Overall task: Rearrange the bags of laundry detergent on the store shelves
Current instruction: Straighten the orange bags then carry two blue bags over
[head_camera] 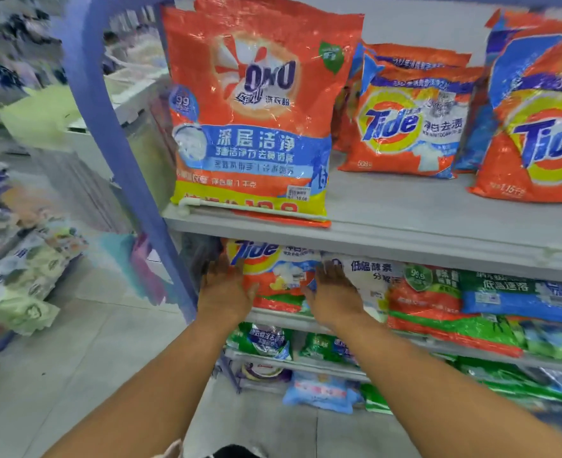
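Observation:
An orange Tide bag (273,269) stands at the left end of the second shelf (283,317). My left hand (223,289) lies against its left side and my right hand (332,292) against its right side, both with fingers straight, palms facing inward. A white detergent bag (369,276) sits right behind my right hand. On the top shelf (405,239) a large orange OMO bag (253,110) stands upright at the left, with a small Tide bag (408,117) and a bigger Tide bag (537,114) to its right.
Red, green and blue detergent bags (477,302) fill the second shelf to the right. Lower shelves hold green bags (266,340) and a pale blue bag (322,391). A blue shelf post (134,153) stands at the left. Tiled floor (75,358) and stacked packs (25,279) lie beyond.

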A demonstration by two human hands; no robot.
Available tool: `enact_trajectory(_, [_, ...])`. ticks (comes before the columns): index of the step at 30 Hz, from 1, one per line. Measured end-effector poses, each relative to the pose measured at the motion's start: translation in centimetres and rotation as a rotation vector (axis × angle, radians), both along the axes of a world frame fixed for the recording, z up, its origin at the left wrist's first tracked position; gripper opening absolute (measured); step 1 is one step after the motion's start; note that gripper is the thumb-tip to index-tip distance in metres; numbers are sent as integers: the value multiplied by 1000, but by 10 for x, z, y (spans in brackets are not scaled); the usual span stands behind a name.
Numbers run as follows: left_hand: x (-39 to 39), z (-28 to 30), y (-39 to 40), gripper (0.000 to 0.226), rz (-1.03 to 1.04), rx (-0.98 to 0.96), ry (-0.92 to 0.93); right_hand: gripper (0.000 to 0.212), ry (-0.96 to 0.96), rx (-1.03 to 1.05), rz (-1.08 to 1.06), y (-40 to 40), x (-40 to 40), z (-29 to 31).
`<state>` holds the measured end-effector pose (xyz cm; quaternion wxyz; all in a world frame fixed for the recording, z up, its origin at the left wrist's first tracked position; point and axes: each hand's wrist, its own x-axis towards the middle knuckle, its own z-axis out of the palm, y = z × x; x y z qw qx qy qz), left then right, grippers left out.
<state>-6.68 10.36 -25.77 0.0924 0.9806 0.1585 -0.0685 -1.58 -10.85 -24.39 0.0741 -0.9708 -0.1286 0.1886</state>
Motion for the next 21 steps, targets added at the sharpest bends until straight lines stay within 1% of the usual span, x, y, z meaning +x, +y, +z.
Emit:
enact_trajectory(4, [25,-17,19,89,10,-142,98,79,62,153,-202,24,12,-6])
enact_trajectory(6, [30,-20,24,102,75,-290,43,81,32,202,-346,33,21,-8])
enact_trajectory(7, [30,-22,27,106,123,-415,-20,77,14,232,-415,36,25,-7])
enact_trajectory(9, [33,-21,32,101,237,-629,-84,74,42,340,-542,39,31,-4])
enact_trajectory(10, [35,-20,35,104,284,-689,-97,76,82,392,-588,41,33,-2])
enact_trajectory(12, [38,-12,39,116,352,-716,-75,84,170,437,-611,43,34,4])
enact_trajectory(13, [39,-9,40,113,370,-720,-56,88,226,451,-607,42,31,8])
enact_trajectory(14, [39,-7,39,105,386,-735,-39,90,289,463,-604,41,30,10])
enact_trajectory(16, [37,-6,34,91,409,-814,-2,87,391,507,-606,35,26,11])
enact_trajectory(17, [35,-9,33,87,424,-884,22,87,419,552,-626,30,22,13])
enact_trajectory(19, [32,-10,27,82,442,-1032,95,95,426,681,-692,20,18,10])
enact_trajectory(21, [27,-10,22,73,422,-1102,156,103,446,788,-741,14,13,10])
